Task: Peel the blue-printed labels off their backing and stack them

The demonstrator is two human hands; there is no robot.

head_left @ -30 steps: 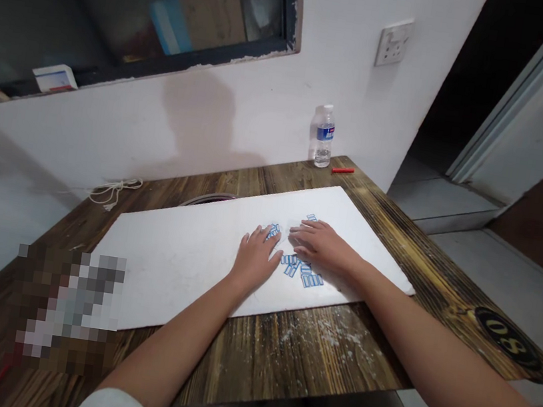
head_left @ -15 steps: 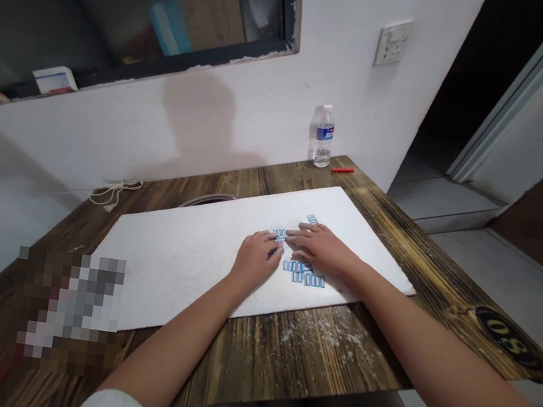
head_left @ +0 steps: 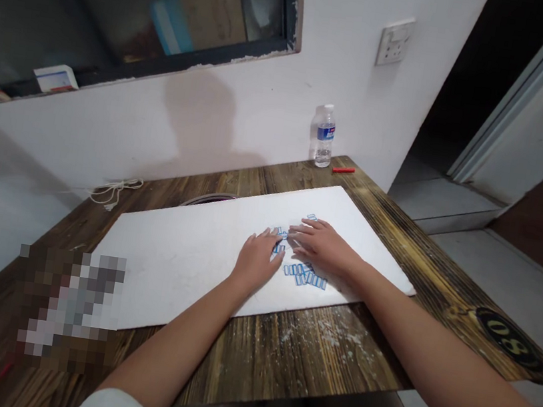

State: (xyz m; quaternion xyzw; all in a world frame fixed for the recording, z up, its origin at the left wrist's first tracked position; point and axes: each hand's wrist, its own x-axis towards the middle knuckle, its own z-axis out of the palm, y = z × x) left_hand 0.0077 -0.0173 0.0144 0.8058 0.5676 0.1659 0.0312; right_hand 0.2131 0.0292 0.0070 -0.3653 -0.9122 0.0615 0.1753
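Note:
Several small pale rectangular pieces with blue edges (head_left: 311,278) lie in rows and strips on a white board (head_left: 177,264). My left hand (head_left: 259,255) rests at the left of them, fingers stretched forward and thumb apart, touching or just above a few pieces (head_left: 277,249). Over the middle of the group my right hand (head_left: 323,244) lies flat with its fingers pointing left and spread. Beyond its index finger another short strip (head_left: 312,216) shows. What lies under the fingers is hidden.
A water bottle (head_left: 325,140) and a red stick-like object (head_left: 343,170) stand and lie at the table's far corner. A white cable (head_left: 116,192) is at the far left. White crumbs (head_left: 333,337) dot the wooden table (head_left: 249,362). A blurred-out patch covers the left front.
My left fingers have opened out a little, with the thumb straighter, uncovering pieces beside it. The front rows of pieces have shifted slightly and sit at a different slant.

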